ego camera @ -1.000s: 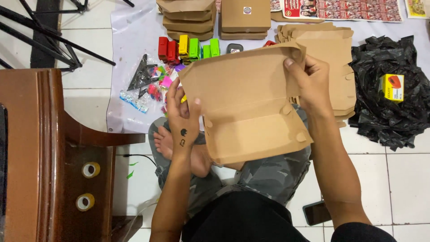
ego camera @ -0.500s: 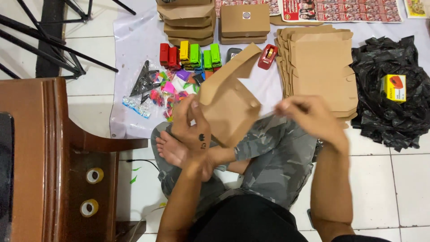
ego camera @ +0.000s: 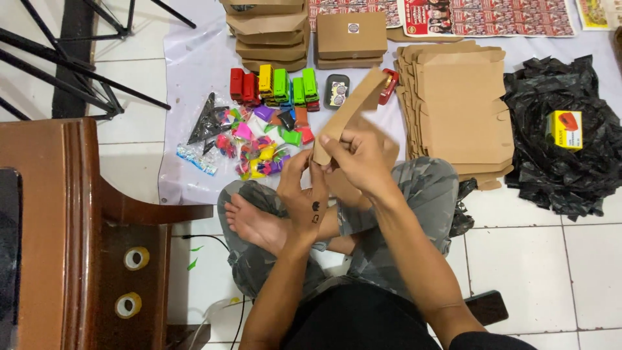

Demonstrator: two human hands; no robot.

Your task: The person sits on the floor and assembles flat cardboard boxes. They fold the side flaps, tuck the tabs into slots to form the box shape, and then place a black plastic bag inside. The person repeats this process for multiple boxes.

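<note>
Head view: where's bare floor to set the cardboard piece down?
Free: white sheet left of the toy trucks, and the tiles right of the knee, below the black bags. Crowded: the strip from trinket pile to flat cardboard stack. Both hands, left hand and right hand, grip the cardboard piece.

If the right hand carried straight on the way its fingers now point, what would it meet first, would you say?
The right hand points up-left over the cardboard box it holds; beyond it, probably the pile of small colourful toys, though depth is unclear.

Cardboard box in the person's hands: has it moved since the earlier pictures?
Yes. The cardboard box, earlier spread flat over the lap, now stands edge-on, folded narrower, left of the flat cardboard stack.
</note>
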